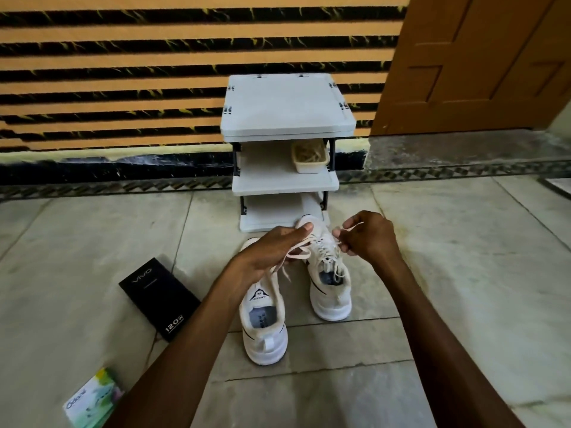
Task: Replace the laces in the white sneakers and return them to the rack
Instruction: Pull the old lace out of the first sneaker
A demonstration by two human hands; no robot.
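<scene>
1. Looking down at a tiled floor (92, 242), we see two white sneakers side by side, heels toward us and toes toward the rack (287, 112).
2. The right sneaker (332, 295) lies farther off, its toe just at the rack's lowest shelf. A white lace (298, 256) crosses its eyelets.
3. The left sneaker (265, 332) lies nearer. Its front is hidden beneath our left wrist and hand, so we cannot tell how it is laced.
4. Our left hand (272, 248) is above the front of the sneakers. Its fingers and thumb are curled and pinch a loose loop of the lace.
5. Our right hand (370, 239) is just right of the right sneaker. Its fingers are curled and grip another strand of the lace, with thumb and forefinger pinching it.
6. The rack is white with three shelves and stands against a striped wall. A small cream tray (310, 163) of pale tangled strands sits at the right of the middle shelf.
7. A black box (159, 298) lies flat on the floor, left of the left sneaker.
8. A green and white packet (92, 396) lies near us at the left.
9. A brown door (479, 72) stands at the far right.
</scene>
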